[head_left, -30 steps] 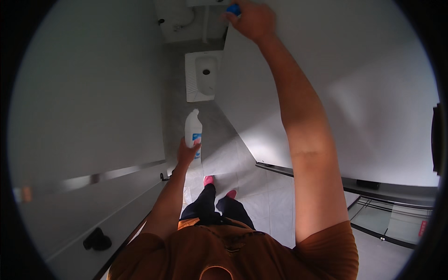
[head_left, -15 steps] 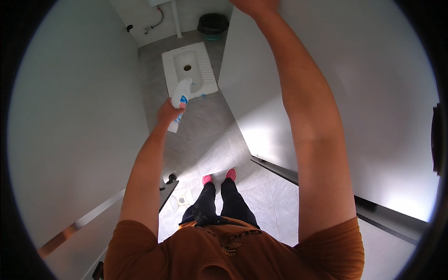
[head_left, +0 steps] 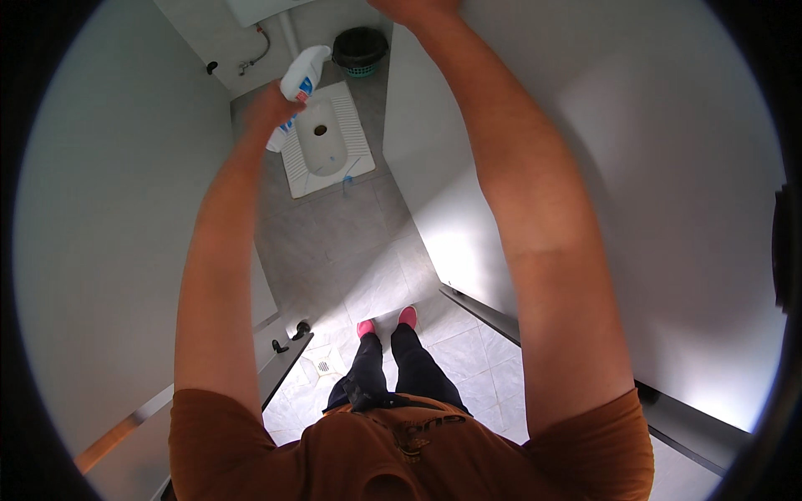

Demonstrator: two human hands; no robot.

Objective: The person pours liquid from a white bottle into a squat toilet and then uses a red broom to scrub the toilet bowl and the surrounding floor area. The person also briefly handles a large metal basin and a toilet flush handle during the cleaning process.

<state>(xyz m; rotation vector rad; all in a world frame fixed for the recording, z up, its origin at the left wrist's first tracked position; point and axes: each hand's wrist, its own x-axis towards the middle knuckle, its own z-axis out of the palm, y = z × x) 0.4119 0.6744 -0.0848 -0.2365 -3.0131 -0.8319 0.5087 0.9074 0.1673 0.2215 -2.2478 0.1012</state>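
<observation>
My left hand [head_left: 272, 108] is wrapped around a white cleaner bottle [head_left: 299, 77] with a blue and red label. The bottle is tilted, its bent neck and nozzle end pointing up and to the right, above the far left part of the white squat toilet [head_left: 357, 134]. Blue liquid [head_left: 347, 179] shows on the toilet's near rim, with thin streaks in the bowl. At the top edge my right hand [head_left: 418, 8] is raised by the grey door panel [head_left: 451, 167]. Its fingers are cut off by the frame.
A bin with a black liner [head_left: 360, 52] stands in the far right corner. On the back wall are a white pipe [head_left: 289, 33] and a tap with a hose [head_left: 245, 67]. A grey partition [head_left: 109, 209] runs along the left. A floor drain [head_left: 324, 366] lies near my feet.
My left hand has carried the bottle farther away and slightly left, from the toilet's near edge to its far left side. More blue liquid shows around the near rim. My right arm has shifted slightly left.
</observation>
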